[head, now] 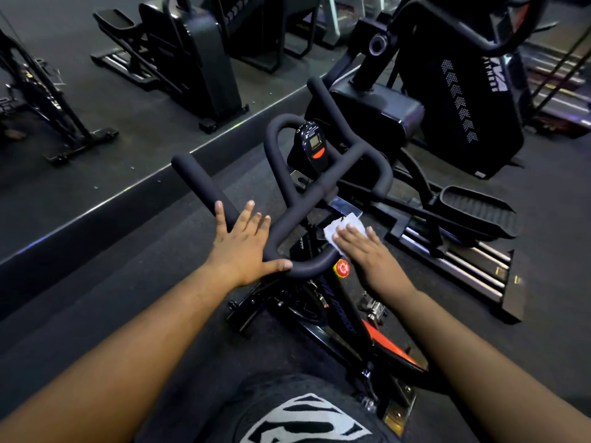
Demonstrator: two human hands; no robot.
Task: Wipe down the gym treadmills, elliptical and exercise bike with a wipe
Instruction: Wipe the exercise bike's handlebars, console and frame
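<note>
I am looking down over the exercise bike (323,302), which stands on the dark gym floor (134,282) right in front of me, its black padded handlebar (289,219) curving across the middle of my view. My left hand (243,247) lies flat on the near left bend of the handlebar, fingers straight and spread, thumb stretched along the lower curve of the bar; this grip is released, only resting there. My right hand (367,254) is to the right of the bar, fingers straight and close together, pressing flat on the white wipe (343,227), which sticks out crumpled beyond my fingertips, over the bike's frame just past the handlebar; the grip is not clenched round the wipe, it pushes it down with flat fingers. Just beside my right hand, lower on the frame, sits a red and yellow knob (342,268). Beyond the handlebar loop is the small console (315,143) with a grey screen and an orange button. To the right stands the elliptical (460,100), its foot pedal (479,212) near the bike. Another elliptical machine (198,59) stands well apart at the upper left.
</note>
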